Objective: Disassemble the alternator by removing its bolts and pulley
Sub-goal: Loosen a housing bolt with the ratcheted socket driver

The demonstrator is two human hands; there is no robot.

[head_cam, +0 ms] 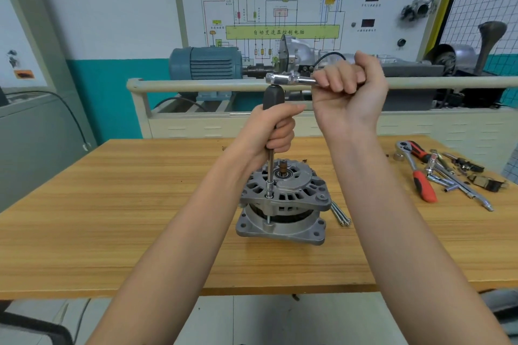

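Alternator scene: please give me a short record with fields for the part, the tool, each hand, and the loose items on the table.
part: alternator, upright on wooden table
tool: socket driver on a housing bolt, ratchet on top
left hand: grips driver handle
right hand: grips ratchet handle
loose: long bolts beside alternator; red-handled ratchet at right

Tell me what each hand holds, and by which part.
The left hand grips the black handle of the upright socket driver. The right hand grips the chrome handle of the ratchet fitted on top.
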